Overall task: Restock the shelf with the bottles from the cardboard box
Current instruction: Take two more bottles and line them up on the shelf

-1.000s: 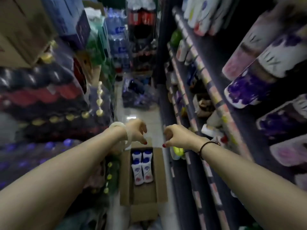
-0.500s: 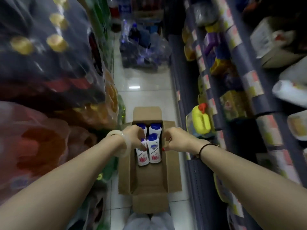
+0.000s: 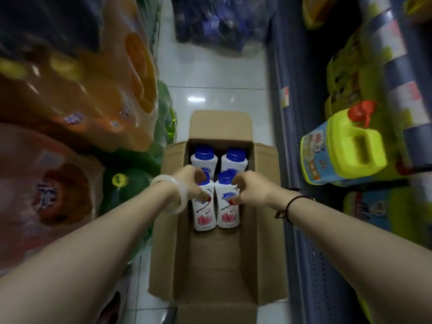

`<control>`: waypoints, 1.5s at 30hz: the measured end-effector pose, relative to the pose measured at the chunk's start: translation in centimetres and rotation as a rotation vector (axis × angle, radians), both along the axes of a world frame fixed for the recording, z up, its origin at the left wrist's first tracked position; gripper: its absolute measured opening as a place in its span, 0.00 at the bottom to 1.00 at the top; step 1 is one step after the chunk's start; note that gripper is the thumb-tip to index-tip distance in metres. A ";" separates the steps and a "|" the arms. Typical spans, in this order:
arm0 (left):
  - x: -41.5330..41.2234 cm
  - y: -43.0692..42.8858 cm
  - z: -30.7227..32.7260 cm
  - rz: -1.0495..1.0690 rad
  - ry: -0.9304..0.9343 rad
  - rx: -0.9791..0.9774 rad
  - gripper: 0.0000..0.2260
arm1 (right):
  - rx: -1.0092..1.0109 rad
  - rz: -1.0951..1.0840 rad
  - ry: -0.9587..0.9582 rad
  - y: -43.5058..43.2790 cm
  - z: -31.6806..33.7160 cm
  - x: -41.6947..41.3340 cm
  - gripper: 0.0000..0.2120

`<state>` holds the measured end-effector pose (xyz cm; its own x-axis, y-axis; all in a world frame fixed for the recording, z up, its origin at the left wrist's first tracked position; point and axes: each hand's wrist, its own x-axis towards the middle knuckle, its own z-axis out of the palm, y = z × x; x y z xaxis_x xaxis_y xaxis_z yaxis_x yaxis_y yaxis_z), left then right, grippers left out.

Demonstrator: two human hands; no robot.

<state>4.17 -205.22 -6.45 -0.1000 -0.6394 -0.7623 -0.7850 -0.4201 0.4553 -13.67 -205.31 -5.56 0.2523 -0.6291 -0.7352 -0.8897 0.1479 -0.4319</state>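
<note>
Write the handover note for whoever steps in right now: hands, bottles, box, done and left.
Left hand: fingers curled at the cap of the near-left bottle; a firm grip cannot be confirmed.
Right hand: the same at the near-right bottle.
Cardboard box: open on the floor, four white blue-capped bottles upright at its far end, the two far bottles untouched, near half bare.
Done: the box is partly emptied.
Left: lift the near pair, shelve on the right, then the far pair.

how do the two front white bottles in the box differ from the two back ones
The two front white blue-capped bottles show their full labels with a pink flower; the two back white blue-capped bottles are partly hidden behind them. The left hand and right hand reach onto the front pair's caps; the back pair is untouched. All four stand at the far end of the cardboard box.
</note>
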 end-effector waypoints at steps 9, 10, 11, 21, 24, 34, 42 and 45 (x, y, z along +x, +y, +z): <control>-0.9 -1.7 -5.7 0.082 -0.031 0.008 0.34 | 0.021 -0.027 -0.012 -2.2 -5.5 0.6 0.34; -1.0 -1.8 -6.1 0.077 -0.043 0.016 0.33 | 0.025 -0.026 -0.009 -2.3 -5.9 0.7 0.32; -1.2 -1.8 -6.5 0.073 -0.053 0.023 0.32 | 0.030 -0.028 -0.006 -2.5 -6.3 0.9 0.31; -1.6 -1.5 -8.0 0.197 -0.082 0.009 0.30 | 0.016 -0.054 0.088 -2.9 -8.4 0.8 0.26; -1.8 -1.1 -8.1 0.206 -0.092 -0.027 0.30 | 0.016 -0.122 0.102 -2.6 -9.0 0.9 0.31; -2.2 0.3 -9.2 0.300 -0.036 -0.183 0.20 | -0.064 -0.281 0.082 -1.3 -9.9 1.3 0.21; -2.0 -0.2 -9.8 0.308 -0.101 -0.058 0.28 | -0.095 -0.454 0.025 0.2 -10.6 1.8 0.24; -2.1 -0.1 -9.9 0.311 -0.089 -0.059 0.27 | -0.105 -0.484 -0.001 0.5 -10.6 1.7 0.23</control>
